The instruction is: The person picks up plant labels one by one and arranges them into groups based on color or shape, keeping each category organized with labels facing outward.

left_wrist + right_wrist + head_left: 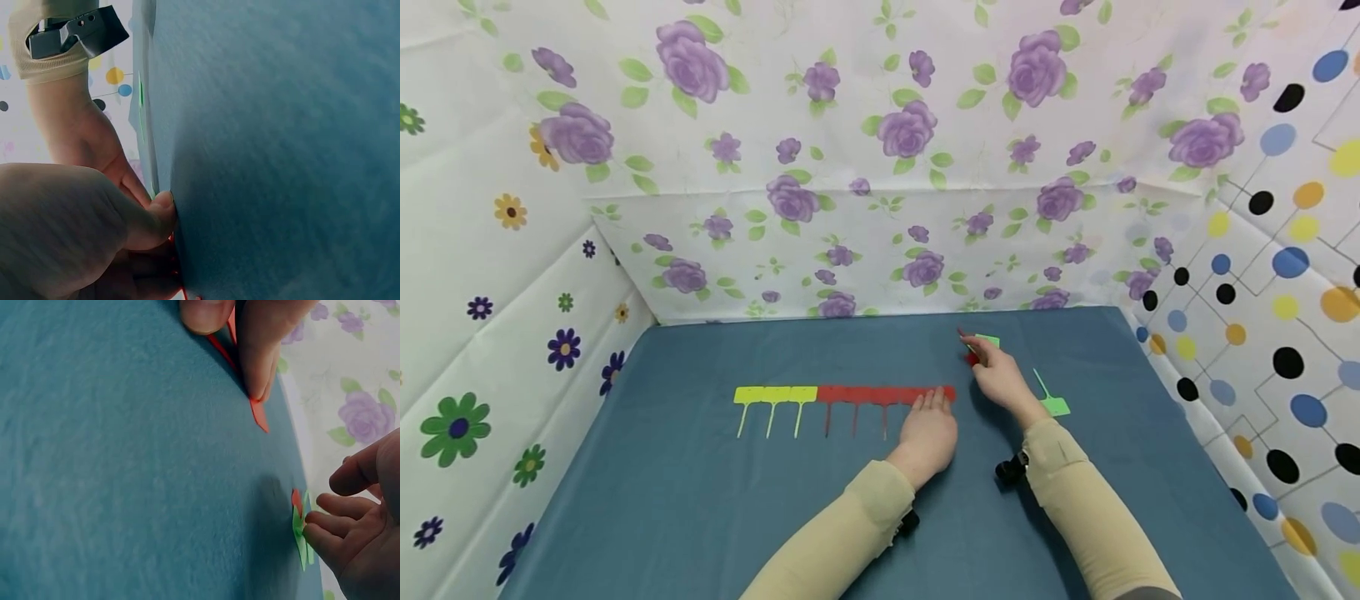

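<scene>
Red T-shaped plant labels [865,395] continue a row begun by yellow ones [775,395], their thin stems pointing toward me. My left hand [928,435] rests with extended fingers on the red end of the row. In the right wrist view its fingertips lie over a red label [259,415]. Farther off, my right hand [1000,375] hovers over a loose red label [972,359] and a green label [988,341], partly covering both. The right wrist view shows its fingers loosely bent, nothing gripped, fingertips right at the green label [299,537].
Another green label [1056,407] lies right of the right hand, near its wrist. A blue cloth [685,517] covers the table. Floral sheeting [910,133] rises behind it, with dotted sheeting [1292,333] along the right side.
</scene>
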The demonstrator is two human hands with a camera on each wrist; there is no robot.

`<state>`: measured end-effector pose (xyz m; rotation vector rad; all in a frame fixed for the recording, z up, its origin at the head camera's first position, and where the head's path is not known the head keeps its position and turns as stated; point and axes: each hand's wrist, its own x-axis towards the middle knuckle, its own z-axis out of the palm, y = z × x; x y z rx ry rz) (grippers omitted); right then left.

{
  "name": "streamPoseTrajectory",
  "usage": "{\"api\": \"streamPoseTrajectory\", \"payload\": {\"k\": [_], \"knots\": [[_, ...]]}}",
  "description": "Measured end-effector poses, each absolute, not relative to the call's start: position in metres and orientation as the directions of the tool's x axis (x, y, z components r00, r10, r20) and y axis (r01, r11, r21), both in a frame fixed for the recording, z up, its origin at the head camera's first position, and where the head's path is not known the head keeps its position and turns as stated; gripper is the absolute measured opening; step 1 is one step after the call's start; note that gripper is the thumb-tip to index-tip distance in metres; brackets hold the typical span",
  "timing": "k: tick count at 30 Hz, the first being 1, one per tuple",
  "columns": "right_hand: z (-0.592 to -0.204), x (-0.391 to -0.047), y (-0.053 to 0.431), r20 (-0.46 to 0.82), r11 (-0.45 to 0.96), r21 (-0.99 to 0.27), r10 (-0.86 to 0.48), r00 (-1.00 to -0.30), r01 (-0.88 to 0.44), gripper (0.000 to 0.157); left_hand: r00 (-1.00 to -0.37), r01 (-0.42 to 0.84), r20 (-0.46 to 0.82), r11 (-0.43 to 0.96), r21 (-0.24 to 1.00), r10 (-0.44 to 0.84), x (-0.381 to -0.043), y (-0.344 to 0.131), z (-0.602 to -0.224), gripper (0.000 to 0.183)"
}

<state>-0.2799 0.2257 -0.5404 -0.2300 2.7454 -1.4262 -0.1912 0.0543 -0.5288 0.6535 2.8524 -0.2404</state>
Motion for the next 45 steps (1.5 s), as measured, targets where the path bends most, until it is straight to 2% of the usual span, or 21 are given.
{"api": "streamPoseTrajectory", "payload": {"k": [10,14,18,39,42,45], "knots": [[-0.536,-0.277,0.225,0.027,0.606,-0.792,-0.085,-0.996,-0.073,0.056,-0.885,0.439,-0.223,0.891,-0.112,0.408,-0.192,0.054,-0.529,0.05],[-0.536,-0.277,0.22,0.039,0.566,-0.817,-0.134,-0.99,-0.109,0.06,-0.883,0.447,-0.214,0.887,-0.118,0.417,-0.19,0.054,-0.529,0.05],[-0.541,-0.276,0.22,0.014,0.593,-0.798,-0.16,-0.987,-0.107,0.062,-0.878,0.458,-0.218,0.881,-0.118,0.426,-0.189,0.054,-0.528,0.051],[-0.542,-0.281,0.253,-0.025,0.658,-0.753,-0.039,-0.999,-0.007,0.06,-0.874,0.452,-0.255,0.885,-0.116,0.413,-0.192,0.056,-0.53,0.053],[-0.54,-0.284,0.25,0.002,0.687,-0.726,-0.018,-1.0,-0.014,0.057,-0.875,0.45,-0.256,0.886,-0.113,0.412,-0.192,0.055,-0.53,0.053],[-0.536,-0.286,0.242,0.037,0.766,-0.642,-0.002,-0.999,-0.025,0.052,-0.879,0.441,-0.25,0.891,-0.109,0.405,-0.192,0.054,-0.53,0.052]]}}
